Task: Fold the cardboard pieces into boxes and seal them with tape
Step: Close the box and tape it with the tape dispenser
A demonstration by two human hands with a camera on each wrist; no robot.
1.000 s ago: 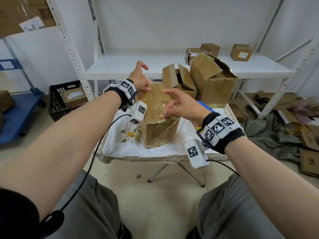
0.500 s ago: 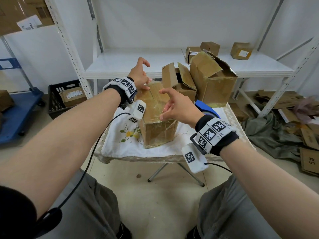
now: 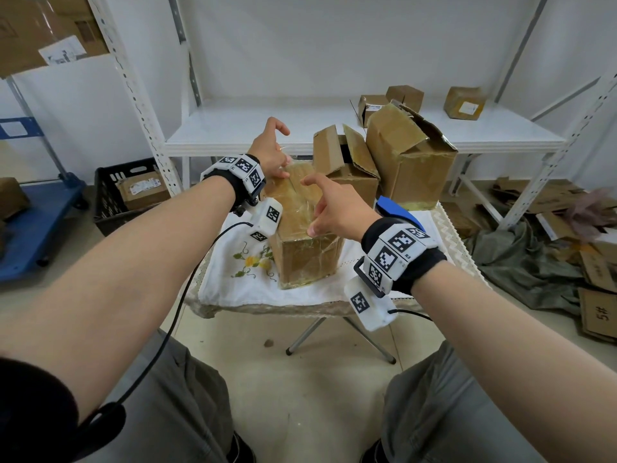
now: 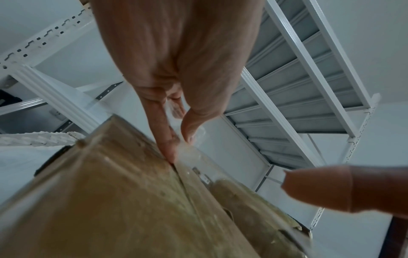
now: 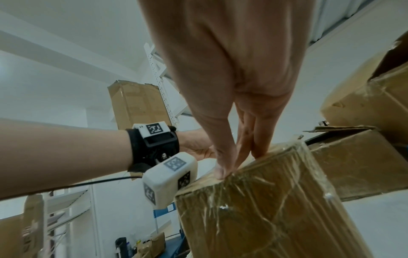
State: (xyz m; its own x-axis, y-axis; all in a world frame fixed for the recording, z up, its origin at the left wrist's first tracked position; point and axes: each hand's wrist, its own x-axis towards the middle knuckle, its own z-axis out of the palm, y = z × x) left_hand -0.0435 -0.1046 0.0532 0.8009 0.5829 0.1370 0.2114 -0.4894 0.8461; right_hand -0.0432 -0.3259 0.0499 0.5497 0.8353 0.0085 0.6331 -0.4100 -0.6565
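Two hands at work: both rest on one taped cardboard box (image 3: 305, 235), the landmark for all entries below.
Crate: black crate (image 3: 110, 192) on the floor well left of the box, holding a labelled carton.
Left hand: left hand (image 3: 270, 152) at the far left top corner of the box; in the left wrist view thumb and forefinger pinch a strip of clear tape (image 4: 187, 153) at the top seam, forefinger tip touching the cardboard; the other fingers arch clear.
Box position: upright on a white embroidered cloth (image 3: 240, 282) covering a small folding table (image 3: 267, 309); top flaps closed, seam running away from the person, clear film over the faces.
Right hand: right hand (image 3: 334, 212) on the near right top edge of the box; in the right wrist view straight fingertips (image 5: 220, 172) press down on the top edge, gripping nothing.
Neighbouring boxes: open-flapped carton (image 3: 347, 168) just behind and right of the box; larger torn carton (image 3: 410, 155) beside that.
Shelf: white rack shelf (image 3: 233, 128) behind the box, three small cartons at its right end.
Floor: flattened cardboard (image 3: 597, 295) and grey fabric well right of the box.
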